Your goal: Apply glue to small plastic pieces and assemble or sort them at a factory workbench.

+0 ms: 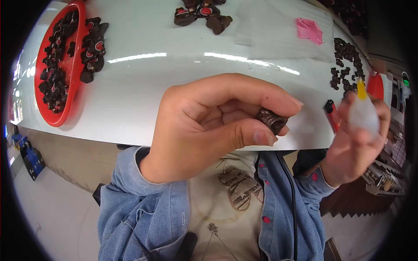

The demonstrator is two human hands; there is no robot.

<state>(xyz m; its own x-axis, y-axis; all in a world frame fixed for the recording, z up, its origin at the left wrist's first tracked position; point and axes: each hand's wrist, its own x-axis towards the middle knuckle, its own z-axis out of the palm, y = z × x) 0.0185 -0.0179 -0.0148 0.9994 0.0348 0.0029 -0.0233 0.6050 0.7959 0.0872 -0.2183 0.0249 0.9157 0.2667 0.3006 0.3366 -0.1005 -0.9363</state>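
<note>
My left hand [191, 113] pinches a small dark brown piece [271, 120] between thumb and fingers, above the near edge of the white table. This piece is glossy and lumpy, with a round hollow in the end facing me. To the right, my right hand [355, 154] grips a small translucent white squeeze bottle [365, 115], its yellow pointed nozzle turned upward. The bottle is slightly blurred and held apart from the brown piece. A red stick-shaped thing with a black end [332, 114] lies on the table beside my right hand.
A red oval tray [81, 41] of dark pieces stands at the left, with more dark pieces with red discs [93, 52] alongside. Another cluster [213, 21] lies at the far middle. A pink scrap [310, 31] rests on a white sheet [265, 39]; small brown bits [348, 54] are scattered right.
</note>
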